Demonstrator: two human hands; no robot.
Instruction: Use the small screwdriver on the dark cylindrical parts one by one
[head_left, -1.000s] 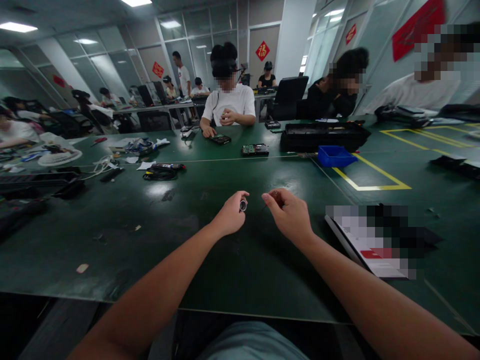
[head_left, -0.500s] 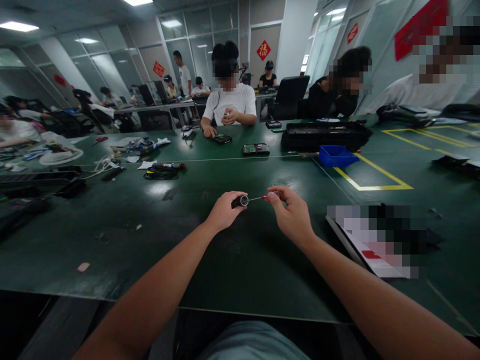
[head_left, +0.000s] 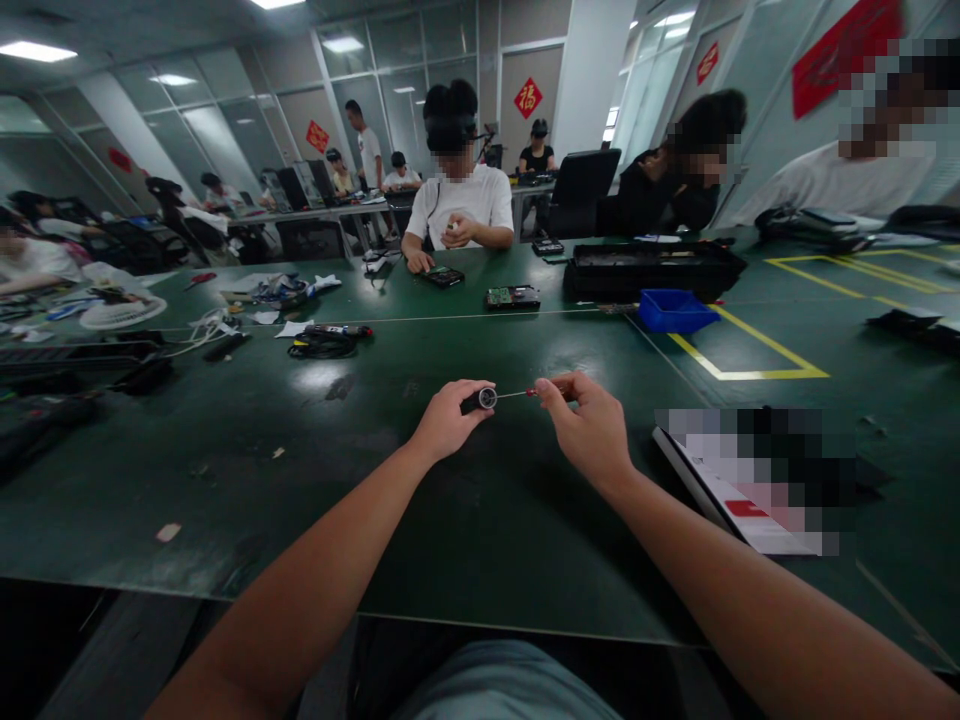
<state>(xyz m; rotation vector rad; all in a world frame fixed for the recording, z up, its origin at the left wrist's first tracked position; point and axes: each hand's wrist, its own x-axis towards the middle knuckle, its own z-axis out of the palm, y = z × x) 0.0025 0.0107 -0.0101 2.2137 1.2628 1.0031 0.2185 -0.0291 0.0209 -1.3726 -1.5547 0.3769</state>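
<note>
Fingers of my left hand (head_left: 444,420) are wrapped round a small black cylinder (head_left: 480,401) whose pale ringed end faces me and to the right. My right hand (head_left: 589,425) grips a screwdriver (head_left: 532,392) with a reddish handle, most of which the fingers cover. Its thin metal shaft points left, and the tip reaches the rim of the cylinder's end; whether it sits inside cannot be made out. Both hands are held above the green table (head_left: 480,540).
A white box (head_left: 720,495) lies right of my right arm. Further back are a blue bin (head_left: 675,311), a long black tray (head_left: 652,272), a circuit-board device (head_left: 513,298) and a coiled black cable (head_left: 324,344). A person in white (head_left: 457,205) sits opposite, handling parts.
The fingers of my right hand have shifted slightly on the screwdriver handle, and the hand sits a touch further right. My left hand and the cylinder have hardly moved.
</note>
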